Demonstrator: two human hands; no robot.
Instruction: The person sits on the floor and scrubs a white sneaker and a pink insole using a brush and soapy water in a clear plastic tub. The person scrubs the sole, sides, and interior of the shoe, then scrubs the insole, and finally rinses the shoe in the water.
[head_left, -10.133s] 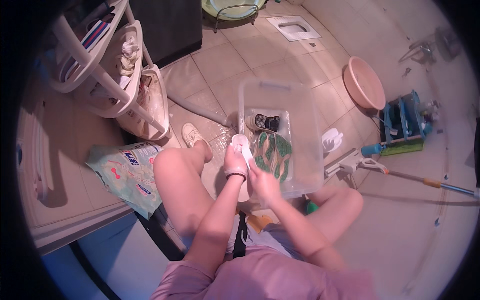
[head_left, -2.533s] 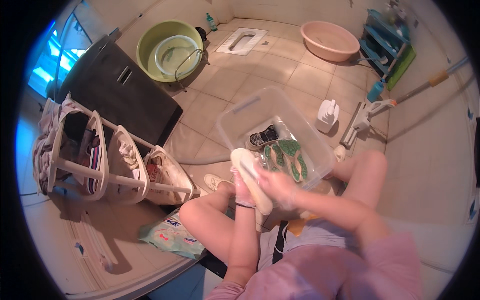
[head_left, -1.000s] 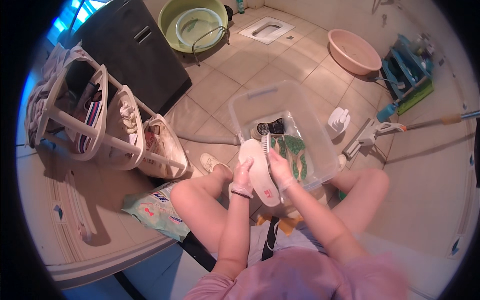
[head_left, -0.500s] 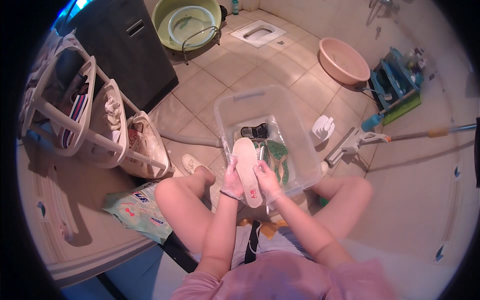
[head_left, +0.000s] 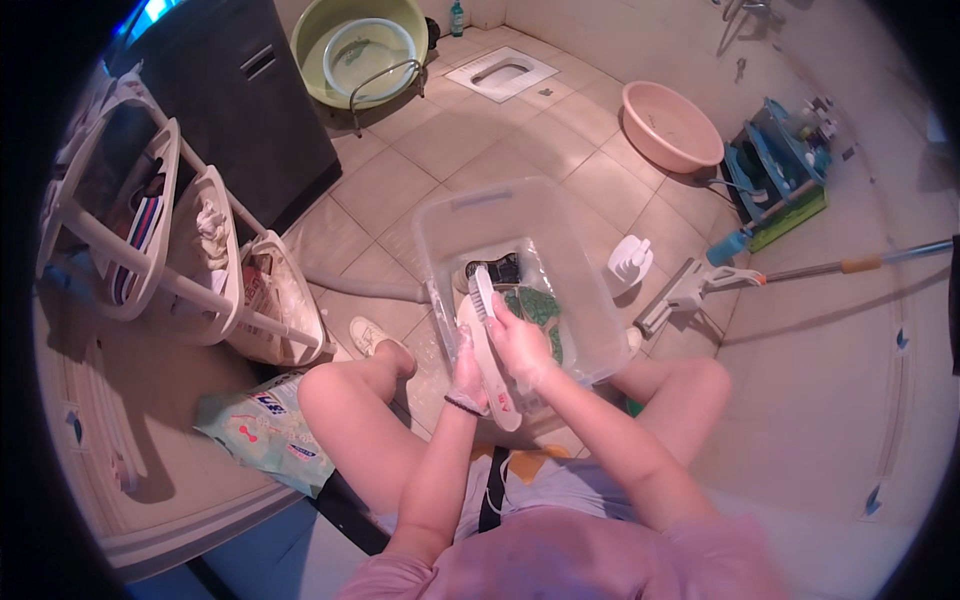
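In a clear plastic glove, my left hand (head_left: 467,372) is closed around the side of a pale insole (head_left: 500,405), which is tilted with its heel end toward me. My right hand (head_left: 522,352), also gloved, grips a white scrub brush (head_left: 480,285) over the insole's front half; whether the bristles touch it I cannot tell. Both hands are above the near part of a clear plastic tub (head_left: 590,255). Inside the tub lie a black-and-white shoe (head_left: 507,268) and green patterned pieces (head_left: 538,306), partly hidden by my right hand.
A white scoop-like container (head_left: 630,262) and a long-handled floor squeegee (head_left: 700,285) lie right of the tub. A pink basin (head_left: 672,130) and a blue rack (head_left: 775,165) stand farther back. At left are a white tiered shelf (head_left: 215,265) and a green printed bag (head_left: 265,425).
My right hand has brought the brush up over the insole, its bristle head now showing near the front end. The insole has turned from facing up to a more edge-on tilt.
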